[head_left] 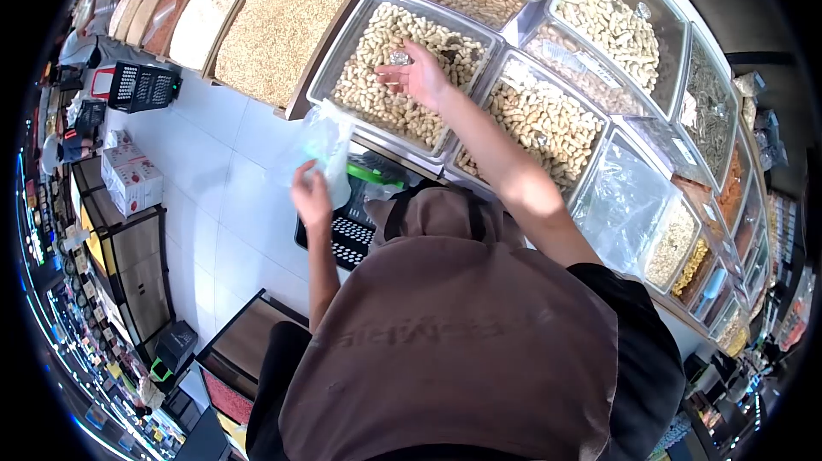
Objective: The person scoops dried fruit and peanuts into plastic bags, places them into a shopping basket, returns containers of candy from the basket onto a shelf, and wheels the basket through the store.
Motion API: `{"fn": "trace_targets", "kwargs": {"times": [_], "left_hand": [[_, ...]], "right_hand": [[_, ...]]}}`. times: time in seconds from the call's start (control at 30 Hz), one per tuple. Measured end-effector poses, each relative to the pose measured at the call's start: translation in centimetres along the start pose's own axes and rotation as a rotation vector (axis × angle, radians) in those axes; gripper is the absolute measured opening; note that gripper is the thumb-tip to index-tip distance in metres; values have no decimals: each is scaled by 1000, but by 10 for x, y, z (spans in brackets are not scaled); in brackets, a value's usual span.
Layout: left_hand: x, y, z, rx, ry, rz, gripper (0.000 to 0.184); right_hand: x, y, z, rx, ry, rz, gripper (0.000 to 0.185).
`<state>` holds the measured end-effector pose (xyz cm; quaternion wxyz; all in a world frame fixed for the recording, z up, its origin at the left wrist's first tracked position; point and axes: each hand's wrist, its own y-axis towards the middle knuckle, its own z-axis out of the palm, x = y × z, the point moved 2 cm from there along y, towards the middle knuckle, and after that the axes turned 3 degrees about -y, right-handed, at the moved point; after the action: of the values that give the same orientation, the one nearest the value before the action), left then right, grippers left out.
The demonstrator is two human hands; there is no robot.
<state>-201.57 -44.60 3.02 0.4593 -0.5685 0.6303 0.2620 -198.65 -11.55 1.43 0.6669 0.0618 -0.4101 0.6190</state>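
Note:
My left hand (311,194) is closed on a thin, clear plastic bag (330,136), which hangs beside the front corner of a peanut bin (318,84). My right hand (417,77) reaches over that bin, above unshelled peanuts (377,106). Its thumb and fingers are spread on either side of a round, shiny knob (399,58), apparently on a clear lid. Whether the fingers touch the knob I cannot tell. Dark patches show among the peanuts near the hand.
To the right are more peanut bins (539,123) and a plastic sheet or bag (625,200). Wooden grain bins (270,37) stand at left. Below the left hand is a black basket (349,238) with a green handle (375,173). A white carton (131,177) sits across the aisle.

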Motion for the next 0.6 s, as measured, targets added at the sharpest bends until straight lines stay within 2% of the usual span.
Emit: {"fn": "trace_targets", "kwargs": {"times": [0.1, 0.17, 0.23, 0.3, 0.33, 0.4, 0.47, 0.53, 0.6], "left_hand": [[-8, 14, -71, -164, 120, 62, 22], [-19, 29, -110, -281, 162, 119, 21], [-62, 35, -122, -332, 153, 126, 21], [-105, 39, -118, -429, -222, 178, 19], [-126, 40, -107, -422, -228, 183, 19], [-172, 33, -62, -421, -333, 249, 17], [-221, 11, -6, -337, -434, 258, 14], [-275, -24, 40, -236, -503, 421, 15], [-323, -57, 77, -172, -486, 873, 15]], "right_hand": [[27, -10, 13, -20, -240, 161, 86], [26, -12, 14, -7, -240, 140, 86], [24, -13, 13, -1, -215, 128, 81], [18, -22, 15, -35, -221, 95, 81], [19, -27, 17, -67, -226, 54, 81], [1, -30, 0, -137, -230, -33, 59], [-7, -55, -13, -174, -170, 46, 44], [-16, -96, -25, -263, -334, -7, 38], [-27, -136, -40, -152, -174, -58, 38]]}}
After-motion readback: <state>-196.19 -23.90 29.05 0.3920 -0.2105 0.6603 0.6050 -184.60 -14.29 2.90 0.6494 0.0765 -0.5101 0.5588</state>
